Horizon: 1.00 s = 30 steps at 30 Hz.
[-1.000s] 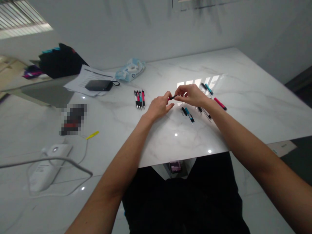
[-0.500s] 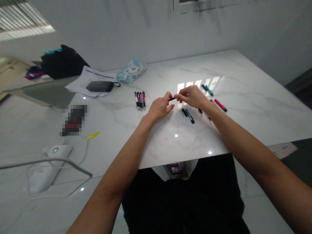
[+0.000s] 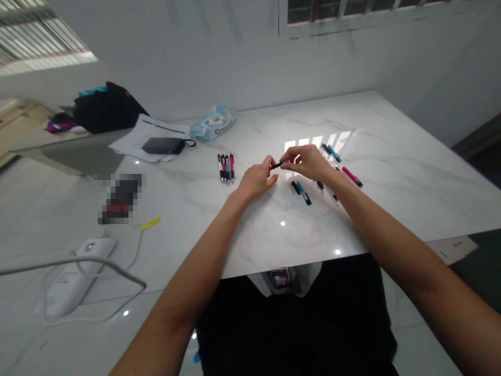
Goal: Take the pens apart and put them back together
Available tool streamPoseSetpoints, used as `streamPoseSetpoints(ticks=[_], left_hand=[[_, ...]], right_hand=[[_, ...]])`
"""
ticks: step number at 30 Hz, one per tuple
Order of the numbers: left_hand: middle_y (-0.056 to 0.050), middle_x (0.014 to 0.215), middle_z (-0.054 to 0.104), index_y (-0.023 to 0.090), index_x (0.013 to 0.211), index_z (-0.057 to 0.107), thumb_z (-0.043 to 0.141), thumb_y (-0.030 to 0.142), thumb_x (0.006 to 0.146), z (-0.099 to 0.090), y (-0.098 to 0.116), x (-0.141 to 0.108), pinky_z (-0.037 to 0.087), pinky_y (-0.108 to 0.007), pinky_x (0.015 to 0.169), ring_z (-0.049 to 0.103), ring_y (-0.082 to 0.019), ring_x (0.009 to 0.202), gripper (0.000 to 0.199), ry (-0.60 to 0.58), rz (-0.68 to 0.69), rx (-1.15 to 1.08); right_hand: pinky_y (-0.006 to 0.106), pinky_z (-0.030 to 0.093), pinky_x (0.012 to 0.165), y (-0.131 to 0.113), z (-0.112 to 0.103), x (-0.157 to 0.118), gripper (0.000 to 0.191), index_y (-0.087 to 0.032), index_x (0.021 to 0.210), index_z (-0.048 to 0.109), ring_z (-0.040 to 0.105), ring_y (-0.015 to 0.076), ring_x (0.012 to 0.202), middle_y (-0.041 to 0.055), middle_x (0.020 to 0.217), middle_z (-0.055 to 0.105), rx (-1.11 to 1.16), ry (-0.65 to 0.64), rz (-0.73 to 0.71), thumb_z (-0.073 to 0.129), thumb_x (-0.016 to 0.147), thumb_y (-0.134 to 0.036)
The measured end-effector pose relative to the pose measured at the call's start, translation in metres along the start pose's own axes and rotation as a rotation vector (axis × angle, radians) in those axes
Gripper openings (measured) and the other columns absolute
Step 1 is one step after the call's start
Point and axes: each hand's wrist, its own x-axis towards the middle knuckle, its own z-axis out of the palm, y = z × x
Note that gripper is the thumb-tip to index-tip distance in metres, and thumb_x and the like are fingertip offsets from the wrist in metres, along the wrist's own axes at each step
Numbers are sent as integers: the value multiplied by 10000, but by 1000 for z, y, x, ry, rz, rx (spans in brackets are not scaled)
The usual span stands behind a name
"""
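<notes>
My left hand (image 3: pixel 258 178) is closed around the red end of a red and black pen (image 3: pixel 276 165), held just above the white marble table. At the pen's black tip, my right hand (image 3: pixel 306 161) pinches with thumb and fingers. Whether a smaller part sits in that pinch cannot be made out. A row of assembled pens (image 3: pixel 226 168), red, blue and white with black, lies left of my left hand. Under and beside my right hand are loose pen parts: a blue barrel (image 3: pixel 303 193), a red barrel (image 3: pixel 352 176) and another blue piece (image 3: pixel 334 153).
A blue-white soft packet (image 3: pixel 214 123), papers (image 3: pixel 136 137) and a black phone-like device (image 3: pixel 163 145) lie at the back left. A white power strip (image 3: pixel 80 274) with a grey cable and a yellow tag (image 3: pixel 150 224) is at the left. The table's front edge runs before my lap.
The camera view has tilted slightly up, so everything sits lower in the picture. Both hands stay at the pen, with only a small shift of the fingers.
</notes>
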Motion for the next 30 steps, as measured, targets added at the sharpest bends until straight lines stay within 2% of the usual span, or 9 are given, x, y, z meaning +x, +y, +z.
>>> streamPoseSetpoints(ticks=[3, 6, 9, 11, 15, 18, 22, 27, 30], left_hand=[[1, 848, 706, 244, 1241, 611, 711, 325, 959, 1, -3, 2, 503, -329, 783, 664, -200, 778, 310, 19, 37, -167], [-36, 1022, 756, 257, 1335, 613, 710, 419, 975, 1, -4, 7, 527, -304, 796, 678, -177, 834, 406, 105, 74, -390], [-106, 1337, 725, 300, 1438, 592, 615, 499, 1047, 1, -4, 15, 557, -313, 841, 712, -206, 1042, 440, 323, -24, -530], [-118, 1375, 709, 319, 1467, 594, 531, 526, 1091, 2, -6, 19, 568, -338, 869, 715, -227, 1116, 434, 424, -95, -594], [-113, 1361, 718, 337, 1495, 608, 464, 608, 1103, 7, -11, 21, 571, -365, 893, 723, -240, 1144, 498, 457, -142, -641], [-104, 1388, 719, 344, 1496, 612, 458, 669, 1082, 6, -14, 20, 566, -352, 873, 721, -236, 1152, 548, 444, -135, -611], [-94, 1346, 746, 358, 1456, 633, 491, 632, 1077, 0, -17, 21, 566, -350, 847, 720, -237, 1138, 489, 490, -155, -615], [-78, 1335, 747, 366, 1395, 654, 543, 614, 1069, 1, -25, 25, 576, -347, 827, 721, -237, 1124, 425, 529, -176, -535], [-93, 1370, 727, 325, 1369, 655, 530, 602, 1081, 4, -27, 26, 579, -350, 879, 702, -237, 1179, 418, 571, -187, -482]], right_hand=[[376, 590, 836, -2, 0, 2, 309, -208, 976, 830, 740, 219, 881, 64, 942, 821, 113, 31, 34, 823, 880, -502], [373, 596, 837, -1, -2, 6, 391, -192, 988, 811, 731, 223, 911, 84, 973, 819, 225, 87, 92, 849, 853, -557], [354, 592, 812, 2, -1, 9, 433, -194, 1019, 786, 715, 206, 909, 87, 972, 800, 324, 154, 162, 856, 846, -585], [341, 592, 801, 3, 3, 9, 456, -200, 1032, 768, 716, 197, 914, 81, 969, 788, 386, 157, 176, 845, 850, -610], [337, 598, 801, -2, 13, 6, 498, -205, 1021, 735, 730, 196, 929, 77, 966, 781, 434, 114, 137, 820, 856, -668], [351, 600, 813, -7, 14, 5, 472, -198, 1000, 737, 725, 199, 903, 77, 946, 780, 372, 82, 131, 835, 849, -635], [369, 600, 835, -6, 7, 4, 321, -191, 939, 747, 714, 198, 881, 78, 955, 784, 238, 73, 104, 839, 850, -486], [402, 589, 834, 3, -3, 2, 127, -217, 911, 778, 703, 210, 838, 52, 895, 779, -57, 66, 99, 795, 852, -329], [431, 567, 835, 8, -7, 1, 58, -227, 863, 786, 706, 232, 833, 51, 861, 771, -227, 93, 139, 789, 826, -271]])
